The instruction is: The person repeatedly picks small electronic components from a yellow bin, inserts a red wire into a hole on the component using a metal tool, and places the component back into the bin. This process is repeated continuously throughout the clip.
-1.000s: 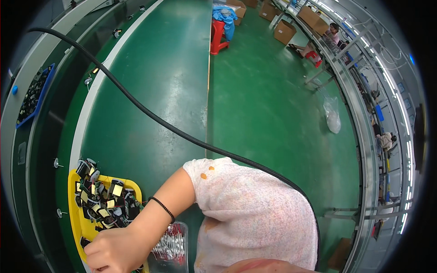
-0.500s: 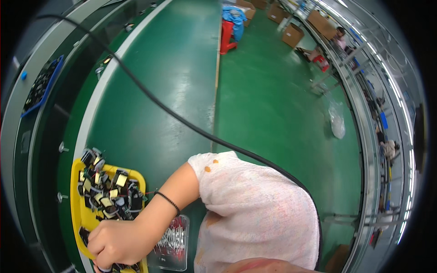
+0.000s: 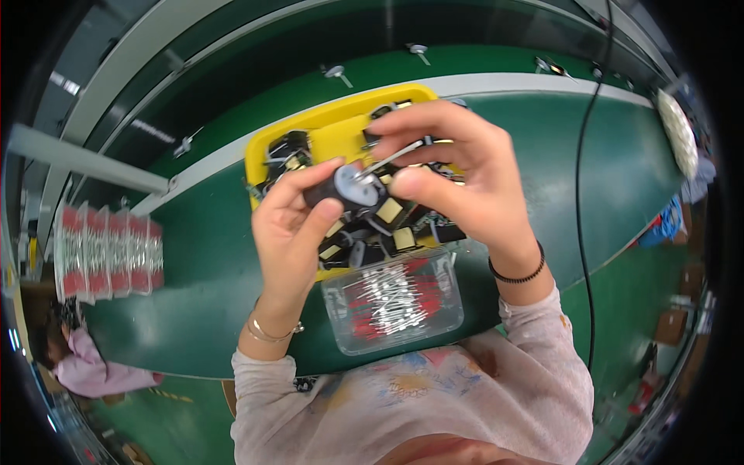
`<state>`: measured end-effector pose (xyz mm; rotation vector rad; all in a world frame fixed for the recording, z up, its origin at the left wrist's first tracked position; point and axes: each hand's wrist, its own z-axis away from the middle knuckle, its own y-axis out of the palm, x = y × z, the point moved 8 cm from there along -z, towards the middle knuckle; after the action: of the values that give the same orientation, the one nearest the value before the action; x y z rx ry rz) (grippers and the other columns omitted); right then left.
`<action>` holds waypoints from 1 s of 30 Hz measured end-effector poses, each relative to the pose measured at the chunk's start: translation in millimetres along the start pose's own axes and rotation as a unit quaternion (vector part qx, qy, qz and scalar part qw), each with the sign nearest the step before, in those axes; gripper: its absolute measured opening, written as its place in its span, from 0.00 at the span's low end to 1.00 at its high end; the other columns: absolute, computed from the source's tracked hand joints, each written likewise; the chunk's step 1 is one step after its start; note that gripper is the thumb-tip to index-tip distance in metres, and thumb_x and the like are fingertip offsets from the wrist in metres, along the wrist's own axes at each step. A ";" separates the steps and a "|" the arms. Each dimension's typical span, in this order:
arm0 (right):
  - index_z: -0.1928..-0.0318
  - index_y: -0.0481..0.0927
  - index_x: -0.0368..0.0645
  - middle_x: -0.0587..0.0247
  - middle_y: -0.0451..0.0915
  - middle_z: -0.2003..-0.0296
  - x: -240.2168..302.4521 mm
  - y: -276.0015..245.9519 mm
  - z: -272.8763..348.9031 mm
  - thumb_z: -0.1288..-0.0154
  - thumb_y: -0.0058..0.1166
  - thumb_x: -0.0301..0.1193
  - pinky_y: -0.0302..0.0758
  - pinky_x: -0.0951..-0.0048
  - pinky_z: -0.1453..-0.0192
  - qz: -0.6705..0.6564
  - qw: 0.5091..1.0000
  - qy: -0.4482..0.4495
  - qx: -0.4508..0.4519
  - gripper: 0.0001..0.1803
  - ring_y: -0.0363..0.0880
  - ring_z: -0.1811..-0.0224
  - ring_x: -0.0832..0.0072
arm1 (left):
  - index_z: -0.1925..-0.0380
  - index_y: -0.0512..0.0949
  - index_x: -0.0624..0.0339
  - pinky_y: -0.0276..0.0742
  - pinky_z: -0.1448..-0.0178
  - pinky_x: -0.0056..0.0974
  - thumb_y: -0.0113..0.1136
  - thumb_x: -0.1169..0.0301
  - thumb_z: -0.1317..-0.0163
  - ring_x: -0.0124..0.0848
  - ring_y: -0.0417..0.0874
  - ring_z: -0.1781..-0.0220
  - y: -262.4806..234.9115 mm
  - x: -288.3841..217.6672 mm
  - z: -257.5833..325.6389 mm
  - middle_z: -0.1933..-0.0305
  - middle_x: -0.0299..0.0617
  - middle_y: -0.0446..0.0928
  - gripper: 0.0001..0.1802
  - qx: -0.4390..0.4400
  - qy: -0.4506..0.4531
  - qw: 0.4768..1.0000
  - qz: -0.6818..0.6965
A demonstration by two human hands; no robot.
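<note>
My left hand (image 3: 291, 213) grips a black cylindrical part (image 3: 345, 190) with a round grey end face between thumb and fingers. From that face a thin pale strip (image 3: 391, 157) with a dark far end slants up to the right. My right hand (image 3: 465, 170) is curved around the strip with thumb and fingers apart; whether it touches the strip cannot be made out. Both hands are above a yellow bin (image 3: 267, 143) filled with similar black parts (image 3: 380, 232), some with pale yellow pads. Parts of the bin are hidden behind my hands.
A clear plastic tray (image 3: 453, 310) of thin red-and-white pieces stands in front of the bin. Several similar filled trays (image 3: 108, 252) are stacked at the left. A black cable (image 3: 585, 194) hangs at the right. Another person (image 3: 93, 364) is at the lower left.
The view has swung left, bringing both arms into sight. My right hand has come up out of the yellow bin, and my left hand now holds the black cylindrical part.
</note>
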<state>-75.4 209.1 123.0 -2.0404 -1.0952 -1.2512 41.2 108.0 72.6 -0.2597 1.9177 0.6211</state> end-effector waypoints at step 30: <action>0.50 0.70 0.33 0.55 0.75 0.55 -6.7 -53.3 1.6 0.38 0.49 0.27 0.73 0.74 0.50 -0.042 0.977 -0.056 -0.199 0.17 0.72 0.52 0.75 | 0.43 0.60 0.63 0.79 0.52 0.36 0.43 0.69 0.34 0.35 0.76 0.51 -39.5 65.7 -54.4 0.45 0.46 0.67 0.20 -0.049 -0.197 0.963 0.179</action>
<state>-120.9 237.1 116.7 -2.4065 -1.0557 -1.5126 -11.8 52.4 18.4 0.1487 1.5562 0.9332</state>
